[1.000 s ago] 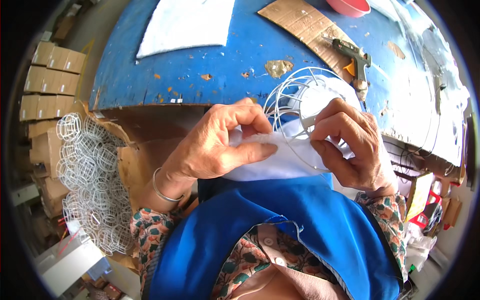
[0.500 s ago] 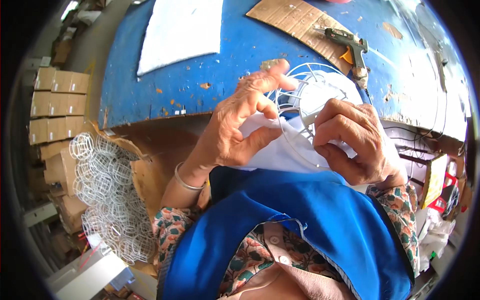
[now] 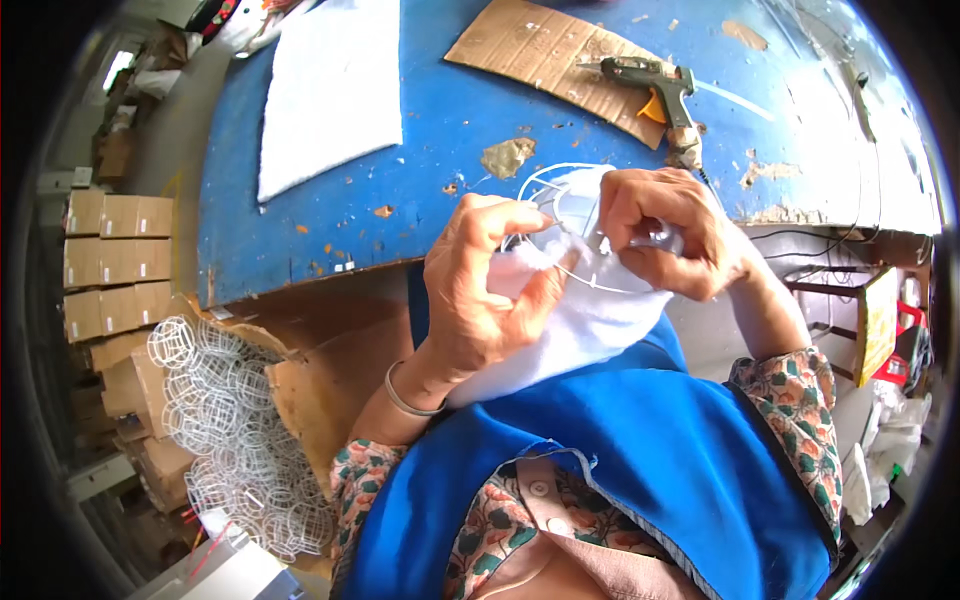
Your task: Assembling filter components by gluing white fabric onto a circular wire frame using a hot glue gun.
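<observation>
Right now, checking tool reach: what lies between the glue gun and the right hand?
In the head view, only bare blue tabletop separates the glue gun from the right hand.

Both hands — left hand (image 3: 490, 290), right hand (image 3: 672, 240) — gripping white wire frame (image 3: 560, 195) (white fabric (image 3: 575, 325) tucked in), blue table (image 3: 450, 120) behind

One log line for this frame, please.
left hand: grips white fabric | right hand: pinches wire frame with fabric | glue gun: lies on cardboard, blue table
</observation>
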